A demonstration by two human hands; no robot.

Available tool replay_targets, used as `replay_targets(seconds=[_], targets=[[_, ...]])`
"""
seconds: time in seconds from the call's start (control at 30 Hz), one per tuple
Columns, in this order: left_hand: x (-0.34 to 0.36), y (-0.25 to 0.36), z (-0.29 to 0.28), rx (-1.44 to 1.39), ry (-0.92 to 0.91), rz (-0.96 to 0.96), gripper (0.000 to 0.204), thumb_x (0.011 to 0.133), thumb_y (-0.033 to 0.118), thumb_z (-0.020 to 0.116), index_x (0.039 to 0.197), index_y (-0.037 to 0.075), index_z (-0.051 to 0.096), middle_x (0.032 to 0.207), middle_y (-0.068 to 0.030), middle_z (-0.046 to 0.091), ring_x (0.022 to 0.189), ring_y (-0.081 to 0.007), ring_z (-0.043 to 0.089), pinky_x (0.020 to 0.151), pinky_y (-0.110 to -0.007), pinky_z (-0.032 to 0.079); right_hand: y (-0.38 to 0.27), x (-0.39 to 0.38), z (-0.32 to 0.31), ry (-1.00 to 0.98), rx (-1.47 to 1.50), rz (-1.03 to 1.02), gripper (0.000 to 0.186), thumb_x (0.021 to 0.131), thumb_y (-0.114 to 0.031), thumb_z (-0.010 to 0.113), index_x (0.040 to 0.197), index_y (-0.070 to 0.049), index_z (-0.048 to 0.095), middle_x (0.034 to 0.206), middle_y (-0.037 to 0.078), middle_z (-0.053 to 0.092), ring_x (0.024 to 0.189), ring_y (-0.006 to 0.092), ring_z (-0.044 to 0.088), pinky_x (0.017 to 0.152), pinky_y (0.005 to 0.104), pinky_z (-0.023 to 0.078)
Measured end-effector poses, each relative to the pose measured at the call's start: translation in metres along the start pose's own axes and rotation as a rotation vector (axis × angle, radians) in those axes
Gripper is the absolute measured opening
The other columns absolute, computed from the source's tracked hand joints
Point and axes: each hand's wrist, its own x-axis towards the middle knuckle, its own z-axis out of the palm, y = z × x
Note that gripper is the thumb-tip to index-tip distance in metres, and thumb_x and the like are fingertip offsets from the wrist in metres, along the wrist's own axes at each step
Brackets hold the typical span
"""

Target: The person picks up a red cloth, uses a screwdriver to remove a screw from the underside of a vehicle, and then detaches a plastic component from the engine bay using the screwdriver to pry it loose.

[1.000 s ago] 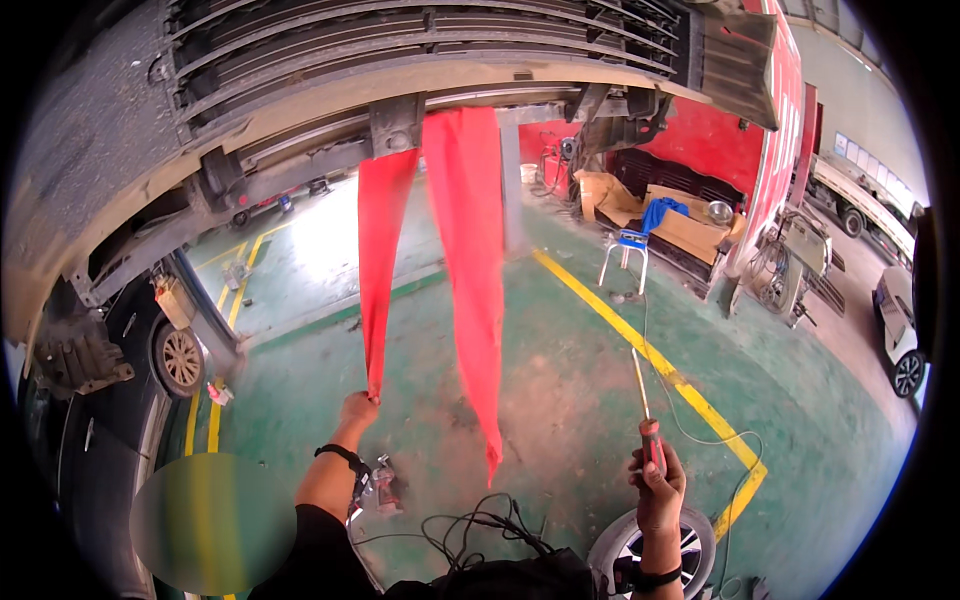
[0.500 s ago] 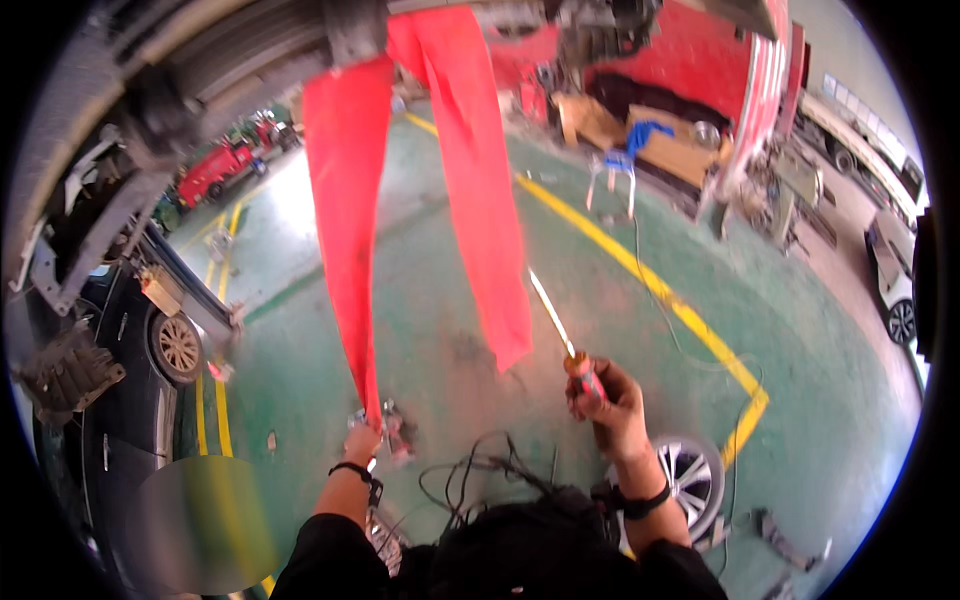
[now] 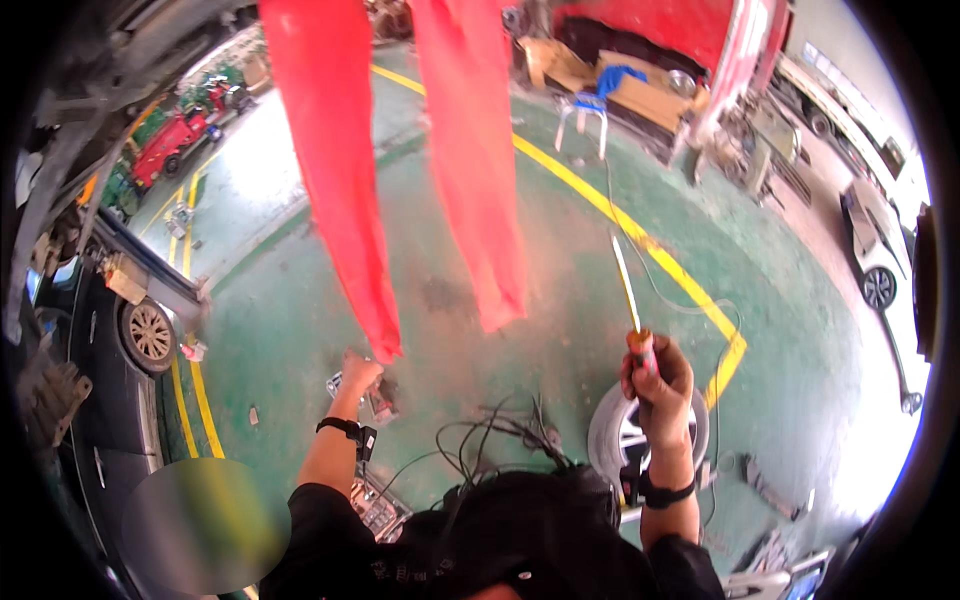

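A long red cloth (image 3: 330,170) hangs down from above in two strips. My left hand (image 3: 362,372) is closed at the lower tip of the left strip, seemingly pinching its edge; the fingertips are partly hidden. The right strip (image 3: 485,220) dangles free. In my right hand (image 3: 660,385) is a screwdriver (image 3: 641,348), gripped by its red and yellow handle with the shank pointing up and away. The screwdriver is apart from the cloth.
A wheel (image 3: 606,430) lies by my right forearm, with black cables (image 3: 485,435) near my body. An open tool case (image 3: 375,512) sits below my left arm. A dark car (image 3: 110,400) stands at left, a blue-topped stool (image 3: 585,105) far right. Vehicle underparts (image 3: 90,120) hang overhead.
My left hand and the red strip's tip have moved up in view. My right hand has shifted right with the screwdriver, farther from the cloth. The whole view has shifted too.
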Motion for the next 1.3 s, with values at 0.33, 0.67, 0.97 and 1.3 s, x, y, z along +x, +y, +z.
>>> replay_targets(seconds=[0.33,0.67,0.97,1.3], targets=[[-0.105,0.273,-0.188,-0.894,0.235,0.754,0.048,0.098,0.023,0.069,0.138,0.000,0.054,0.129,-0.0107,0.061,0.096,-0.0150,0.062,0.076,-0.029,0.051,-0.043,0.108,0.056,-0.315,-0.138,-0.339,0.037,0.090,-0.003,0.072,0.124,0.001,0.057,0.100,0.008,0.070,0.086,0.0124,0.065,0.078,0.0268,0.052],[-0.226,0.427,-0.287,-0.843,0.396,1.026,0.040,0.105,0.033,0.059,0.127,0.000,0.062,0.109,-0.0057,0.070,0.095,-0.0123,0.066,0.068,-0.026,0.048,-0.087,0.218,0.166,-0.470,-0.190,-0.825,0.035,0.089,-0.003,0.073,0.121,-0.002,0.060,0.092,0.009,0.071,0.079,0.0102,0.064,0.072,0.0254,0.052],[-0.214,0.438,-0.291,-0.882,0.456,0.889,0.029,0.104,0.028,0.061,0.115,0.001,0.067,0.097,-0.0026,0.070,0.084,-0.0094,0.066,0.062,-0.023,0.047,-0.073,0.237,0.175,-0.378,-0.217,-0.990,0.034,0.088,-0.003,0.074,0.119,-0.001,0.061,0.098,0.013,0.072,0.081,0.0177,0.069,0.073,0.0298,0.055],[-0.203,0.446,-0.297,-0.871,0.401,0.896,0.025,0.104,0.024,0.060,0.111,0.001,0.068,0.091,-0.0012,0.069,0.078,-0.0078,0.064,0.059,-0.021,0.045,-0.068,0.251,0.174,-0.238,-0.342,-1.148,0.035,0.081,0.002,0.077,0.113,0.000,0.064,0.104,0.016,0.071,0.088,0.0321,0.069,0.078,0.0374,0.055]])
